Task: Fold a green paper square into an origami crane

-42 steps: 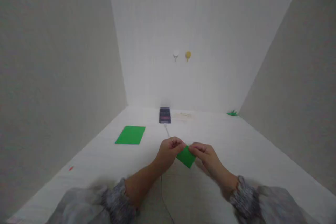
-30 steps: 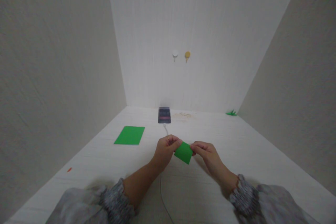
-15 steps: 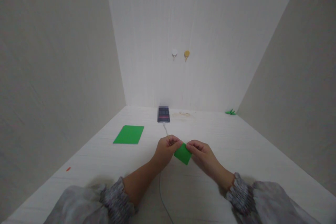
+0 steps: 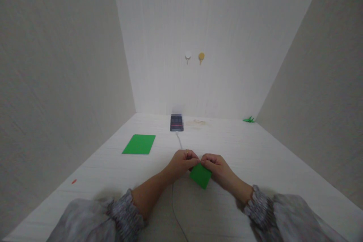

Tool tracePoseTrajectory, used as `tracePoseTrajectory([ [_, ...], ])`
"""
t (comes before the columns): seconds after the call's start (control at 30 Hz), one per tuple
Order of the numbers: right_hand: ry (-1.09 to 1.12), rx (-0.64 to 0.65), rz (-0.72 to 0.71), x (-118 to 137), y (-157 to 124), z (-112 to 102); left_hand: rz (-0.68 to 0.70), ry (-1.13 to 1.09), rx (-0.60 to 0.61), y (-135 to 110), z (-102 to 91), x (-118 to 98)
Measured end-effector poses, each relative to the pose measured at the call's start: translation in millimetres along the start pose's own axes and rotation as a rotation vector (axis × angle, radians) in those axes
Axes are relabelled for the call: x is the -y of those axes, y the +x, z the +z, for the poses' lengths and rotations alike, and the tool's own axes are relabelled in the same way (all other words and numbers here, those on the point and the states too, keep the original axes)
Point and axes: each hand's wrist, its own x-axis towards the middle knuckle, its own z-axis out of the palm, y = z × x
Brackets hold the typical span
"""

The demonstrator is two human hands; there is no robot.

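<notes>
One small green paper square point(image 4: 200, 177) is pinched at its upper corner by the left hand point(image 4: 183, 163) and right hand point(image 4: 217, 166), thumbs nearly meeting, over the white tabletop point(image 4: 244, 159). Leftward, well apart, lies a larger green sheet point(image 4: 138, 144).

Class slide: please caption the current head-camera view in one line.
Two hands pinch a small green paper near its upper corner, while a larger green sheet lies flat to the left.

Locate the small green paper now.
Head view, low, just right of centre: the small green paper is held at its top by the left hand and right hand.
</notes>
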Motion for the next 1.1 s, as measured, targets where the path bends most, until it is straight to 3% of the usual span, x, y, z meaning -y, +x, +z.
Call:
tracePoseTrajectory([
  [0.33,-0.069,-0.251,-0.136,10,-1,-13,0.098,-0.182,-0.246,2,-19.7,3],
  [0.43,-0.037,-0.246,-0.149,11,-1,-12,0.107,-0.169,-0.197,0,-17.0,2],
  [0.6,-0.02,-0.096,-0.069,5,1,-3,0.092,-0.119,-0.111,-1,-5.6,0],
  [0.8,0.002,-0.035,-0.023,-1,0,0,0.047,-0.062,-0.04,-1,-2.4,0],
  [1.1,0.048,-0.124,-0.088,9,-1,-4,0.043,-0.12,-0.103,-2,-12.4,-3],
])
